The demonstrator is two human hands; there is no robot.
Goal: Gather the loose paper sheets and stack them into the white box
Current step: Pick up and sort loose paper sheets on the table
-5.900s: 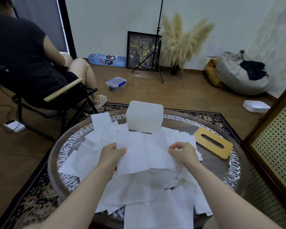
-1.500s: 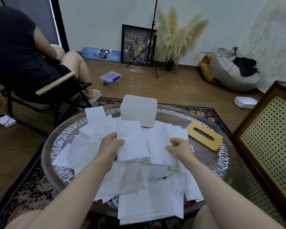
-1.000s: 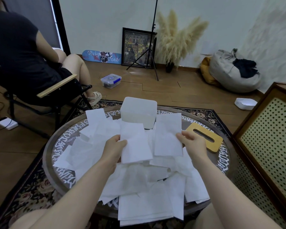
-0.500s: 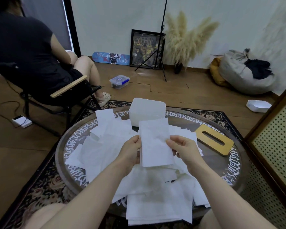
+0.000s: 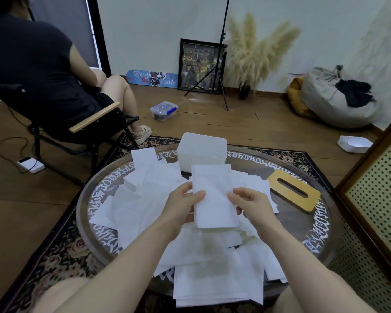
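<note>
Loose paper sheets (image 5: 145, 199) lie fanned over the left half of the round glass-topped table (image 5: 321, 224), overlapping all the way to its near edge, where a thicker pile (image 5: 217, 281) hangs slightly over the rim. Above the middle of the table the left hand (image 5: 183, 207) pinches the left edge of a small gathered stack of sheets (image 5: 213, 195), thumb on top, while the right hand (image 5: 253, 205) grips the opposite edge; holding both sides likely serves to square the edges before loading. The white box (image 5: 202, 154) stands open at the far edge, directly beyond the stack, a short reach away. Near the right edge lies a wooden slotted lid (image 5: 295, 190), apparently set aside to keep the box open.
</note>
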